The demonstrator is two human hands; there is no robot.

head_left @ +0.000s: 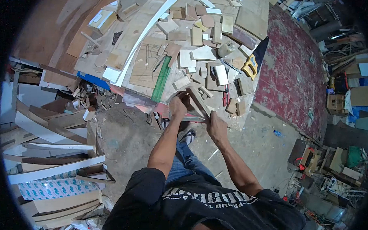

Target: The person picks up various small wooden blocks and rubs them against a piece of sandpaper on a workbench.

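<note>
My left hand (177,107) grips the left end of a small wooden frame (198,101), its fingers wrapped around the wood. At the frame's near right corner, my right hand (217,129) is closed on the same piece. The frame is tilted just over the near edge of the workbench (244,113). Beyond it lie a small wooden block (182,82) and red-handled pliers (225,98). A green ruler (162,80) rests on a wooden board (144,74) to the left. Parts of the fingers are hidden behind the frame.
A yellow-handled handsaw (252,66) lies at the bench's right side, among several wood offcuts. A long white curved strip (143,39) crosses the bench. Curved panels (52,172) are stacked at left. A bottle (277,133) lies on the concrete floor (124,149).
</note>
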